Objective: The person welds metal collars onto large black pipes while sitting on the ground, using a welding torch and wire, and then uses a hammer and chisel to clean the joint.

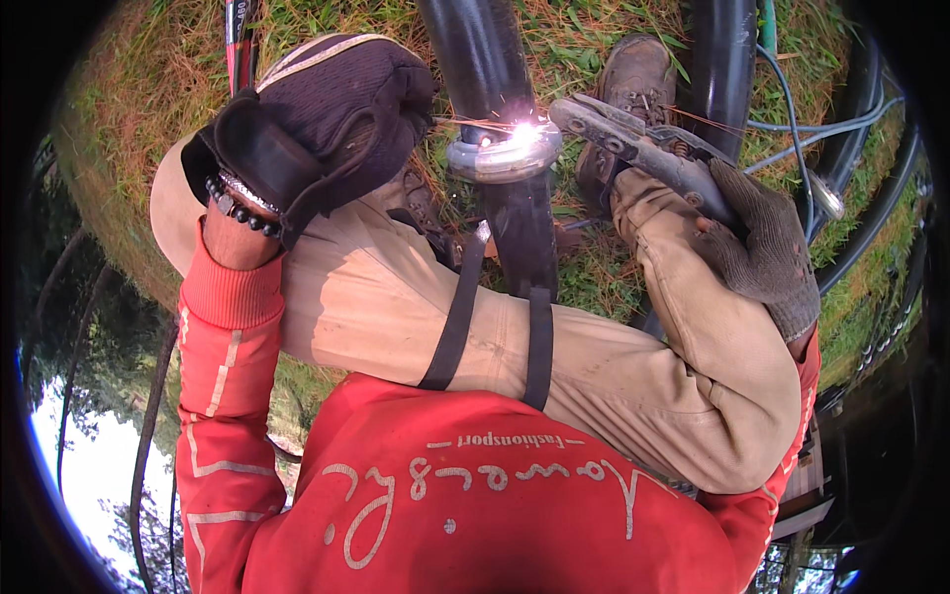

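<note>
A bright arc with sparks (528, 132) glows on a rounded metal collar (483, 156) around a black pipe (471, 49) that runs down between my legs. My left hand (341, 124), in a dark padded glove with bracelets at the wrist, is curled left of the collar; whatever its fingers hold is hidden. My right hand (752, 238), in a grey knit glove, is closed on a dark welding electrode holder (653, 158), whose jaw end reaches just right of the arc. Black straps (539, 346) lie over my tan-trousered leg (623, 366).
More black pipes (722, 59) and several blue-grey cables (802, 129) lie at the right on grass with dry needles (148, 89). My brown boot (635, 74) stands beside the arc. A red and black object (237, 40) is at the top left.
</note>
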The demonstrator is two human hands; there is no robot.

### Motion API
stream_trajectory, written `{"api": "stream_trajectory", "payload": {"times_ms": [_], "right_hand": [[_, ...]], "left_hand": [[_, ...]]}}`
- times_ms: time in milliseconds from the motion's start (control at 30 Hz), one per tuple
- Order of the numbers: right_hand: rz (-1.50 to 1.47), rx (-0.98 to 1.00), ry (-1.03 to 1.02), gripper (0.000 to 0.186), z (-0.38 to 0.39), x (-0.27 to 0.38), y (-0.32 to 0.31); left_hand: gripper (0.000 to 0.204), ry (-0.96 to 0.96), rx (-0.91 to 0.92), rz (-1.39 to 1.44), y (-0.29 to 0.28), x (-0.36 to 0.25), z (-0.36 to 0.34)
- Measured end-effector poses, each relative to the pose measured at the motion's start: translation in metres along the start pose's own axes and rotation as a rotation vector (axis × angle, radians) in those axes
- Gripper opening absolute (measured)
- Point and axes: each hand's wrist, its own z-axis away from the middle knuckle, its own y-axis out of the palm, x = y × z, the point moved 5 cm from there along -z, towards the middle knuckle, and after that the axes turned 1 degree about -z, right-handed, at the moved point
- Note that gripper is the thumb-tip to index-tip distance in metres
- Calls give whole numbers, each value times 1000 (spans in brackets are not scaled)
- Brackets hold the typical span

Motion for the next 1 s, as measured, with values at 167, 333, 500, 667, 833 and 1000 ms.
{"api": "stream_trajectory", "payload": {"times_ms": [167, 333, 500, 667, 833, 1000], "right_hand": [[2, 0, -17, 64, 1, -1, 0], [62, -17, -43, 65, 3, 0, 0], [-130, 28, 78, 64, -1, -3, 4], [-223, -119, 23, 61, 2, 0, 2], [-32, -107, -22, 60, 2, 3, -3], [-38, -13, 11, 63, -1, 5, 0]], "left_hand": [[19, 72, -92, -260, -8, -12, 5], [21, 84, -109, -362, -9, -15, 4], [23, 169, -200, -353, -10, -11, 9], [12, 69, -208, -442, -21, -43, 11], [14, 28, -223, -390, -23, -37, 13], [12, 39, -255, -443, -20, -45, 15]]}}
